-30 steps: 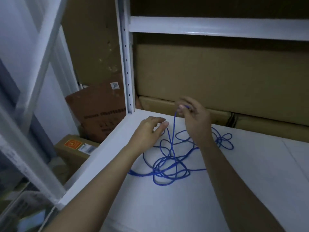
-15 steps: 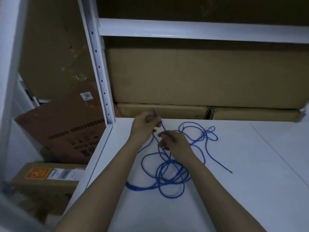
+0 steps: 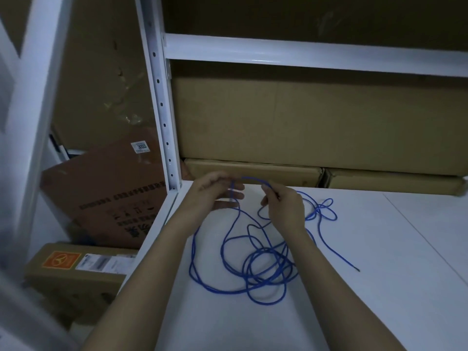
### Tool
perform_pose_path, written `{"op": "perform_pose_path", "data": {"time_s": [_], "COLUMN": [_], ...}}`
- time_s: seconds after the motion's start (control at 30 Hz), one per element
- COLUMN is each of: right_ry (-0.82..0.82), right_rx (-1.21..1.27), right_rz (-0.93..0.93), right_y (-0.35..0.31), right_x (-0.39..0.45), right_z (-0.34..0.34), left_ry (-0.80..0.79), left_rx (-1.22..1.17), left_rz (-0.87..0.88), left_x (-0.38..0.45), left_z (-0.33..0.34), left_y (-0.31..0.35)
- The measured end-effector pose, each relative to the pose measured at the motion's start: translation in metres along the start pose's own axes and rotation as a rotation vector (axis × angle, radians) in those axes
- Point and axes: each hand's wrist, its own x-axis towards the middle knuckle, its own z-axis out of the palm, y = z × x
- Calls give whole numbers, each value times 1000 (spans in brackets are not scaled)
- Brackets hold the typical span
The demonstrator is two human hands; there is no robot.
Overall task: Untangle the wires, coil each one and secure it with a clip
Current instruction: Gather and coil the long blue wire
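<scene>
- The white shelf (image 3: 379,287) is cut off at the right and bottom edges.
- The blue wire (image 3: 263,269) is piled loosely on the shelf below both hands, one arc raised between them.
- That arc is pinched by the right hand (image 3: 286,206); the left hand (image 3: 215,193) is curled around it, fingertips dimly seen.

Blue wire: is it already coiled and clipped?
No, the blue wire lies in loose tangled loops on the shelf, with no clip visible.
</scene>
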Motion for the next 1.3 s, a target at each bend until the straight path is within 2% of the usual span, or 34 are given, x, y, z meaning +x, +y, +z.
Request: {"op": "perform_pose_path", "data": {"time_s": [0.07, 0.2, 0.3, 0.37, 0.43, 0.5, 0.57, 0.67, 0.8, 0.9, 1.0, 1.1, 1.2, 1.3], "right_ry": [-20, -31, -46, -159, -346, -489, -525, -479, -245, -148, 23, 125, 181, 37], "right_rx": [-124, -156, -126, -171, -251, -213, -145, -154, -279, -198, -51, 48, 211, 397], "right_rz": [-64, -87, -57, -84, -155, -194, -218, -310, -682, -744, -764, -653, -417, -148], "right_y": [2, 6, 8, 10, 11, 10, 14, 19, 24, 18, 10, 2, -8, -17], "right_x": [-1, -3, -4, -7, -14, -27, -40, -55, -65, -63, -53, -37, -23, -13], "right_z": [2, 1, -2, -1, 3, 9, 11, 6, 2, -4, -15, -22, -30, -28], "left_ry": [24, 88, -6, -39, -1, 90, 201, 313, 269, 160, -21, -121, -179, -221], "left_rx": [-130, -109, -143, -281, -428, -454, -384, -297, -135, 115, 331, 421, 219, 69], "left_rz": [-112, -279, -377, -317, -217, -138, -74, 23, 76, 123, 140, 98, -56, -86], "left_x": [1, 4, 3, 3, 5, 12, 20, 26, 29, 27, 18, 8, -6, -14], "left_z": [6, 5, -4, -4, 2, 6, 5, 0, 8, 17, 20, 21, 23, 25], "left_y": [2, -12, -19, -18, -16, -16, -19, -26, -44, -61, -65, -61, -50, -41]}}
